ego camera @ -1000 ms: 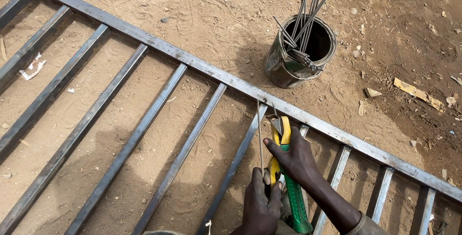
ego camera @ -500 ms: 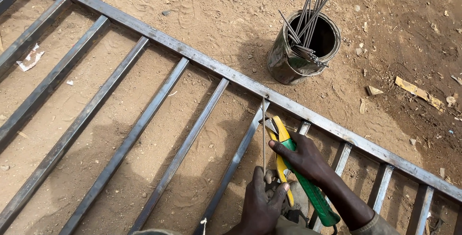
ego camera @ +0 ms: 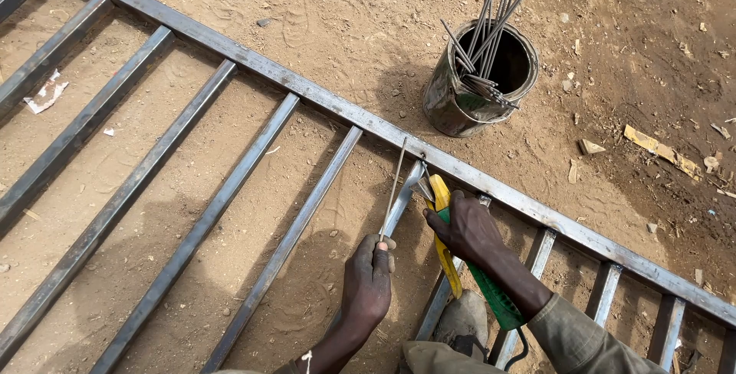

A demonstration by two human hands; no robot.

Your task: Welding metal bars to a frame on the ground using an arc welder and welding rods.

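Note:
A grey steel frame (ego camera: 322, 102) of square bars lies flat on sandy ground. My left hand (ego camera: 368, 282) pinches the lower end of a thin welding rod (ego camera: 393, 186), whose tip touches the long rail beside a cross bar's end. My right hand (ego camera: 469, 228) grips a yellow and green electrode holder (ego camera: 445, 228), its metal jaws near the same joint. A shoe (ego camera: 464, 320) rests on a bar below my right hand.
A rusty metal can (ego camera: 460, 102) holding several welding rods stands on the dirt just beyond the rail. Scraps of wood (ego camera: 659, 152) and small stones lie at the right. A crumpled paper scrap (ego camera: 46, 92) lies between bars at the left.
Both hands and the rod have stayed at the same joint; the electrode holder has tilted slightly. The view has drifted a little.

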